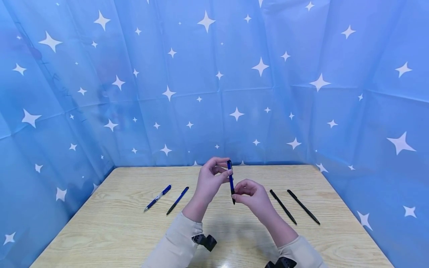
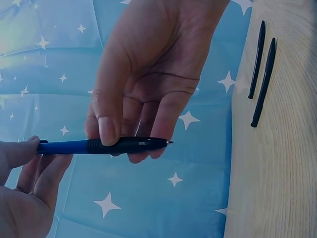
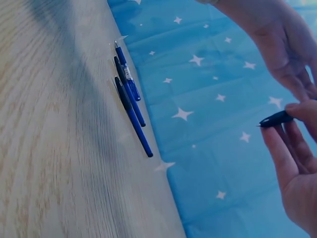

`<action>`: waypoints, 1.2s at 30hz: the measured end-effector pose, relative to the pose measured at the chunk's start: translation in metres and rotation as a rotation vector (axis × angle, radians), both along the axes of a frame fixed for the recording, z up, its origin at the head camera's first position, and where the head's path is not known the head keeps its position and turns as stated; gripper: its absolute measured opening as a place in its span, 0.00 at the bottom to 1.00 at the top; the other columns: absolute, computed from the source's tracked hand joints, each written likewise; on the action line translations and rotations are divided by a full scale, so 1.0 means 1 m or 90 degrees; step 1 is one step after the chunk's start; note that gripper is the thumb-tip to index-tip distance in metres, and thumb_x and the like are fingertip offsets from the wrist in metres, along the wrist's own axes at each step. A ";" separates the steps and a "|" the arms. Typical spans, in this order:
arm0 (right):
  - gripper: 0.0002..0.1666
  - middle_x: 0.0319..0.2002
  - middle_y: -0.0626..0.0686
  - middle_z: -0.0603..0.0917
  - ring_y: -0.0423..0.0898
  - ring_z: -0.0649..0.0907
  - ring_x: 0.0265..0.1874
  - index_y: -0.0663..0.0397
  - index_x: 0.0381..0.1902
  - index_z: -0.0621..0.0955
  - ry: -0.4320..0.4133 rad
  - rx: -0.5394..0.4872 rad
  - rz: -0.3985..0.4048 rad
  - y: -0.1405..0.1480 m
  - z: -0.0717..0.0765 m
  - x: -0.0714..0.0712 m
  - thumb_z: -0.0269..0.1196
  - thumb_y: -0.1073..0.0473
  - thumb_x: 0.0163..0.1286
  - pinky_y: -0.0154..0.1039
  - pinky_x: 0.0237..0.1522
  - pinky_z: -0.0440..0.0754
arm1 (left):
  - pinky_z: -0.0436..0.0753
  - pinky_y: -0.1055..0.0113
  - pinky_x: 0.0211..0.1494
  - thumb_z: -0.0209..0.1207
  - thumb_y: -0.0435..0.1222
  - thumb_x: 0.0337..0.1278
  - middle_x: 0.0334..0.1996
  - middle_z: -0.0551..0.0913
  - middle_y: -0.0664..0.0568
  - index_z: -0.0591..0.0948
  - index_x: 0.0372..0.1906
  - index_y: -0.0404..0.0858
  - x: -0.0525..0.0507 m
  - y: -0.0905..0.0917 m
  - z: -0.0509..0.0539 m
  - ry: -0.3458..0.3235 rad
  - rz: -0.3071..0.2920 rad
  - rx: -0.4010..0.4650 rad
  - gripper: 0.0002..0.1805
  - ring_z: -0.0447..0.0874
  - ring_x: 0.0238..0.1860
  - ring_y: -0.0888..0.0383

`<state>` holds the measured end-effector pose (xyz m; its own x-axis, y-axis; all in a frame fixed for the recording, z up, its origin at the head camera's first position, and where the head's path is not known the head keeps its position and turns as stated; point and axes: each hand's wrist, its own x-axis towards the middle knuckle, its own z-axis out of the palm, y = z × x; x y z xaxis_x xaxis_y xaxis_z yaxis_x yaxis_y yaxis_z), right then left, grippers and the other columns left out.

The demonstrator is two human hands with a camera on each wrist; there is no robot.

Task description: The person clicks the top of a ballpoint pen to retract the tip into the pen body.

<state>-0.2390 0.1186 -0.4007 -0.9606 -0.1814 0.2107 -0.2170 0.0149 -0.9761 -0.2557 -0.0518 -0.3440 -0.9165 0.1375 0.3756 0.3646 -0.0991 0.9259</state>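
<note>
A blue ballpoint pen (image 1: 231, 181) with a black front part is held up above the table, its point downward in the head view. My left hand (image 1: 208, 182) holds its upper end between thumb and fingers. Lower down, my right hand (image 1: 254, 197) pinches the black grip near the tip. In the left wrist view the right thumb lies across the black part of the pen (image 2: 133, 145), and a small metal point sticks out of its end. Only the black front of the pen (image 3: 277, 119) shows in the right wrist view; the hand hides the rest.
On the wooden table (image 1: 110, 219), a blue pen with a clear section (image 1: 158, 197) and a blue-black pen (image 1: 177, 201) lie left. The right wrist view shows another blue-black pen (image 3: 133, 116) beside them. Two black pens (image 1: 283, 207) (image 1: 303, 207) lie right. A starry blue curtain (image 1: 214, 93) surrounds the table.
</note>
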 end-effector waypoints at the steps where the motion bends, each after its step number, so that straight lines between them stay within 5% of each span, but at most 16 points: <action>1: 0.11 0.38 0.59 0.84 0.53 0.84 0.41 0.63 0.39 0.81 0.000 -0.003 0.003 0.000 0.000 0.000 0.71 0.67 0.59 0.45 0.42 0.84 | 0.85 0.57 0.41 0.63 0.24 0.58 0.41 0.78 0.43 0.82 0.52 0.38 0.000 0.000 0.000 0.000 0.001 -0.002 0.17 0.83 0.40 0.52; 25: 0.14 0.36 0.60 0.85 0.53 0.85 0.39 0.64 0.41 0.80 0.004 -0.006 0.031 0.004 0.002 0.003 0.71 0.66 0.59 0.47 0.39 0.85 | 0.85 0.58 0.40 0.63 0.24 0.57 0.39 0.78 0.45 0.82 0.52 0.37 -0.001 0.002 0.001 -0.012 0.010 -0.011 0.17 0.83 0.40 0.53; 31: 0.16 0.39 0.62 0.85 0.51 0.86 0.39 0.65 0.43 0.79 0.020 0.013 0.077 0.011 0.006 0.004 0.71 0.65 0.60 0.47 0.40 0.85 | 0.85 0.57 0.40 0.64 0.23 0.56 0.38 0.77 0.44 0.81 0.54 0.38 0.002 0.001 0.001 -0.010 0.006 -0.006 0.20 0.83 0.40 0.53; 36: 0.14 0.45 0.63 0.85 0.53 0.85 0.40 0.64 0.45 0.79 0.040 0.062 0.146 0.019 0.009 0.006 0.69 0.66 0.62 0.47 0.41 0.85 | 0.85 0.58 0.42 0.66 0.28 0.56 0.41 0.79 0.46 0.80 0.58 0.43 0.006 -0.005 0.000 -0.006 -0.020 -0.068 0.23 0.84 0.41 0.53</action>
